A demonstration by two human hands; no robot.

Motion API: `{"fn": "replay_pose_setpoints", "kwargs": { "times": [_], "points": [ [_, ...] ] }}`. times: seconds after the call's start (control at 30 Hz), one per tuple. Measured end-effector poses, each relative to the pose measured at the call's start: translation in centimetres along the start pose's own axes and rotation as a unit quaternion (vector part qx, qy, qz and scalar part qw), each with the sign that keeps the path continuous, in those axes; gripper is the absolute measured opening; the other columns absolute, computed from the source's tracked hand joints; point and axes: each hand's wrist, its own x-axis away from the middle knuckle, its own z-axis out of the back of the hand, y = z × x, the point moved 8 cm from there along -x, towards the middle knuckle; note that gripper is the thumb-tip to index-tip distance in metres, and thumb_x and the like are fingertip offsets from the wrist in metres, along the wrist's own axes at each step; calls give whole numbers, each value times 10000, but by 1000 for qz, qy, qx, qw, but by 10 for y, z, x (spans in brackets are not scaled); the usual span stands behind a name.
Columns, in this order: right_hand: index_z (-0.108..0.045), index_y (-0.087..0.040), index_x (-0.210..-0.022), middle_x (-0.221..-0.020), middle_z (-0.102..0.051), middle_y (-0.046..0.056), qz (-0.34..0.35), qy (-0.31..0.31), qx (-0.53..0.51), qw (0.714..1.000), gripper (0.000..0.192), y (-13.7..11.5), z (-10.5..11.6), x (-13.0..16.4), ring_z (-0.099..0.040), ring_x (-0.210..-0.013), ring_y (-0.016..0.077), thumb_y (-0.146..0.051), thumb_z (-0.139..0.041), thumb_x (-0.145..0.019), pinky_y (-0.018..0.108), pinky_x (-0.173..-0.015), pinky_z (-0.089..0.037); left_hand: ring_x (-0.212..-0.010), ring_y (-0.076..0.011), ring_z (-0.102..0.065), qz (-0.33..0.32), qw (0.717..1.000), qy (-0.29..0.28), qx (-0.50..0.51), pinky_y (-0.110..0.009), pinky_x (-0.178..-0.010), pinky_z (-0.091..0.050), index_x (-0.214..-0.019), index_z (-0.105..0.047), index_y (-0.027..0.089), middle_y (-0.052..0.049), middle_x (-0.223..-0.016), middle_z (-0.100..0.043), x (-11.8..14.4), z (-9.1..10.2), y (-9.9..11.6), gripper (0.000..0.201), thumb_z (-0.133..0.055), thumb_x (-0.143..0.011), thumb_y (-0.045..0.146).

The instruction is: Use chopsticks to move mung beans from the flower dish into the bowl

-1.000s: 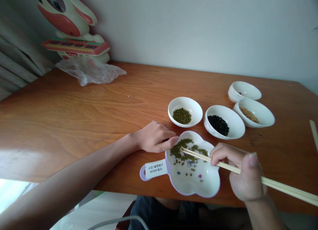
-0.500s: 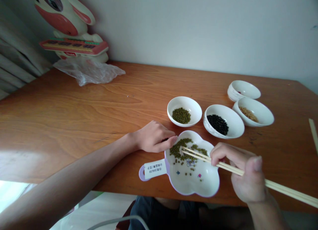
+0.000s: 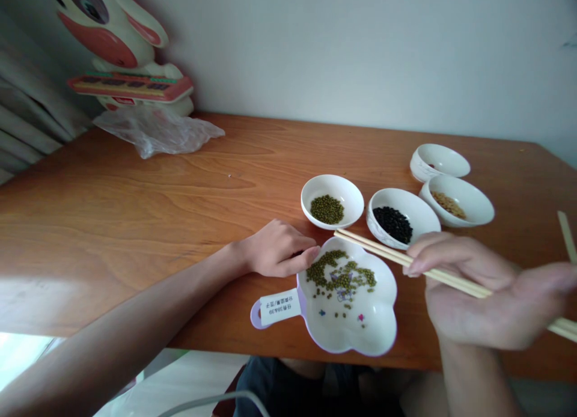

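Observation:
A white flower-shaped dish (image 3: 374, 321) with a purple rim and a labelled handle lies near the table's front edge. Green mung beans (image 3: 321, 271) are scattered in it, mostly toward its far left. My left hand (image 3: 280, 249) is closed at the dish's upper left rim, thumb and fingers against it. My right hand (image 3: 478, 291) grips a pair of wooden chopsticks (image 3: 383, 249). Their tips are above the dish's far rim, close to a white bowl (image 3: 356, 211) of mung beans. Whether a bean is between the tips I cannot make out.
Right of the mung bean bowl stands a bowl (image 3: 426, 225) of black beans. Behind it are a bowl (image 3: 482, 203) of tan pieces and another white bowl (image 3: 451, 158). A plastic bag (image 3: 162, 131) and a toy keyboard (image 3: 130, 86) sit back left. Another stick (image 3: 567, 237) shows far right.
My right hand has lifted the chopsticks out of the beans, moving their tips away from me toward the mung bean bowl. My left hand stays at the dish's rim.

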Motion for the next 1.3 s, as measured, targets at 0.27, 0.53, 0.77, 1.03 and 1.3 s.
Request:
{"fn": "replay_pose_setpoints", "kwargs": {
  "times": [0.27, 0.53, 0.77, 1.03, 1.3],
  "points": [
    [-681, -247, -657, -593, -639, 59, 46, 42, -4, 998, 770, -4, -7, -24, -624, -594, 208, -633, -122, -1019, 365, -560, -449, -594, -120, -522, 1, 1000, -7, 3, -274, -574, -336, -764, -517, 181, -9, -673, -605, 0, -1, 0, 390, -327, -1065, 341],
    [-699, -266, -630, -604, -649, 34, -72, -124, 4, 990, 825, 3, -11, 8, -588, -611, 217, -803, -143, -919, 366, -595, -415, -579, -116, -529, -1, 1000, 9, 0, -269, -566, -344, -760, -541, 176, -14, -664, -618, -1, 3, 2, 391, -345, -1058, 337],
    [-654, -243, -666, -655, -636, 36, -132, -217, 24, 967, 830, 29, -19, 26, -564, -645, 215, -837, -119, -889, 352, -622, -389, -582, -116, -536, -1, 1000, 8, -7, -267, -574, -352, -750, -542, 176, -17, -665, -623, -1, 3, 3, 407, -335, -1059, 341],
    [-632, -240, -738, -694, -601, 34, -122, -259, 45, 957, 765, 40, -29, 35, -521, -648, 197, -744, -97, -951, 353, -625, -356, -580, -119, -526, -4, 1000, 8, -5, -273, -562, -334, -756, -536, 179, -12, -658, -611, -1, 3, 3, 396, -338, -1059, 340],
    [-665, -242, -732, -698, -623, 44, -99, -242, 26, 965, 723, 38, -26, 35, -543, -656, 204, -669, -143, -990, 356, -622, -354, -577, -117, -535, -2, 1000, 11, -7, -268, -569, -344, -756, -540, 179, -13, -667, -628, -1, 4, 3, 394, -342, -1056, 340]
  ]
}}
